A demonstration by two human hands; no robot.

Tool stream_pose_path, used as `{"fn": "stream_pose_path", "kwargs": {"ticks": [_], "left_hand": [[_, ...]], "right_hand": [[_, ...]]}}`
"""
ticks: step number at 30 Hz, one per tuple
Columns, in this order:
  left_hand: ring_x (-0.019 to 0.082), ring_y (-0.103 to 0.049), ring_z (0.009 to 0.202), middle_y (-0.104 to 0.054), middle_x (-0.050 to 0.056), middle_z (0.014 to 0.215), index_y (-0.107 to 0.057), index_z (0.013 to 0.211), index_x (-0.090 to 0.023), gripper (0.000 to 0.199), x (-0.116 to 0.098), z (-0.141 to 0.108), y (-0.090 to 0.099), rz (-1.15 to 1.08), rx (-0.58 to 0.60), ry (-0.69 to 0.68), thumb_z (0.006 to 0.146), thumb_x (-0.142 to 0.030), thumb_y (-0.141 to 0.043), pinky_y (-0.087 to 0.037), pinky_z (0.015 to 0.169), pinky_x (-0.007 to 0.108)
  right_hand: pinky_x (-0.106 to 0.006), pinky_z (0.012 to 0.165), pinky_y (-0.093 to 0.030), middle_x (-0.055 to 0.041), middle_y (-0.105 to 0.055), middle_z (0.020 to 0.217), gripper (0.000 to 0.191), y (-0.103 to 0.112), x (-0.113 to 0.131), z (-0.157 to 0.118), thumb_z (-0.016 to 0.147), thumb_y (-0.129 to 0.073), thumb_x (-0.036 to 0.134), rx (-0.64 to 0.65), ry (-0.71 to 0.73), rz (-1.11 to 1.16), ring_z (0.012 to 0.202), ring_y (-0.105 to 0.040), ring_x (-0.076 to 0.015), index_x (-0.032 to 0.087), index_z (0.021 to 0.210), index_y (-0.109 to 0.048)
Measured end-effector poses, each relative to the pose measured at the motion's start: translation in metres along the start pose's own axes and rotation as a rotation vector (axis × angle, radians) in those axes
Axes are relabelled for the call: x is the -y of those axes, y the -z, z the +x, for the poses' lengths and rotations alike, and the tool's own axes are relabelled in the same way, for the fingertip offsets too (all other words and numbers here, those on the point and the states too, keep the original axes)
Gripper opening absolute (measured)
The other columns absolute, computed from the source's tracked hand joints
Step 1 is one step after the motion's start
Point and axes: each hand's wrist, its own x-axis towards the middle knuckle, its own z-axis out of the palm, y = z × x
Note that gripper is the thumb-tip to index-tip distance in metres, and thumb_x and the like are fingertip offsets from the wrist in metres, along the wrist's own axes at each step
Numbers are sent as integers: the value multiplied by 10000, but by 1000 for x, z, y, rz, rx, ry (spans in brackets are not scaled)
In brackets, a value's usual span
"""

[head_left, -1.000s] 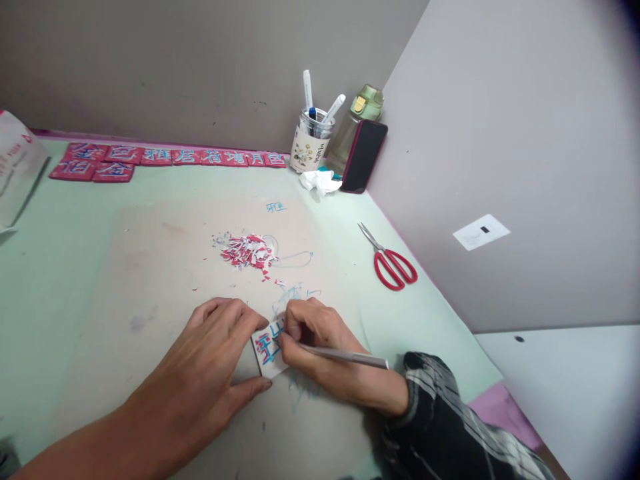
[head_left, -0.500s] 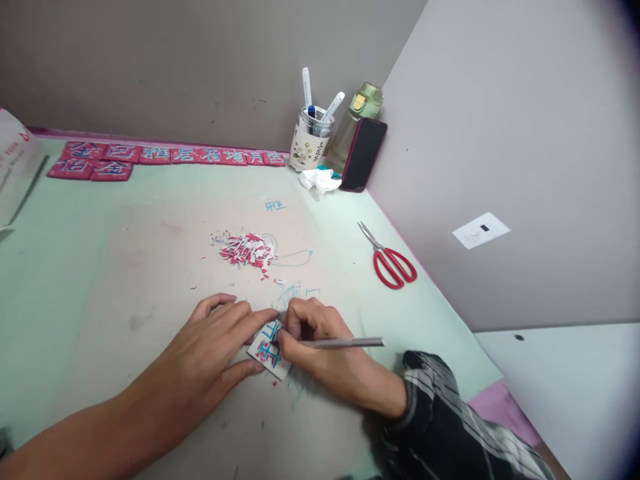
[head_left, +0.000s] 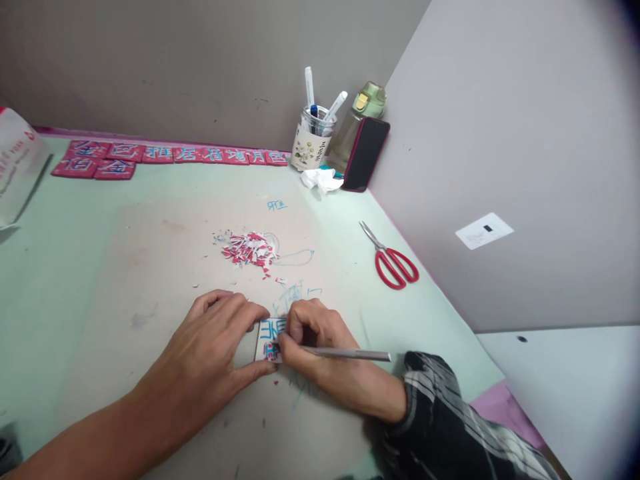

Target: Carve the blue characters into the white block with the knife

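A small white tile (head_left: 267,332) with blue characters and red patches lies on the brown board in front of me. My left hand (head_left: 215,347) holds its left side, index finger at the top edge and thumb at the bottom. My right hand (head_left: 323,340) pinches a slim silver pen-like tool (head_left: 355,354), its shaft pointing right; its tip is hidden behind the fingers over the tile. Just beyond the hands is a pile of red and white shavings (head_left: 250,249).
Red tiles with blue characters (head_left: 187,155) line the wall. At the back stand a jar of markers (head_left: 311,143), a green bottle (head_left: 347,133) and a phone (head_left: 367,155), with crumpled tissue (head_left: 321,180) in front. Red-handled scissors (head_left: 395,267) lie right; a white bag (head_left: 20,167) sits left.
The tile has turned and now sits nearly square instead of diagonal. My left hand's fingers have shifted along its edges, and the silver tool's rear end has dipped slightly.
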Motion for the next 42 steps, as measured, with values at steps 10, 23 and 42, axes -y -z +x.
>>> {"fn": "stream_pose_path", "kwargs": {"ticks": [10, 23, 42], "left_hand": [[277, -588, 1041, -653, 7, 1083, -569, 1075, -274, 198, 13, -6, 13, -19, 76, -25, 923, -266, -695, -436, 954, 430], [265, -505, 1356, -613, 65, 1426, -375, 1531, -226, 470, 14, -7, -3, 34, -18, -129, 1091, -354, -478, -329, 1173, 389], [286, -551, 1080, -590, 55, 1135, -549, 1266, -215, 357, 6, -1, 11, 130, -35, -136, 935, -234, -681, -309, 1096, 476]], "right_hand": [[-312, 697, -358, 49, -497, 645, 324, -1, -1, 2, 825, -608, 105, 10, -17, -22, 658, -444, -149, 238, 642, -376], [-325, 723, -362, 51, -478, 653, 298, 2, -3, 0, 830, -589, 124, 33, 48, -13, 670, -435, -152, 240, 668, -368], [-325, 724, -349, 39, -500, 685, 284, 1, -1, -1, 858, -568, 142, 31, 39, -31, 696, -452, -153, 235, 687, -362]]}}
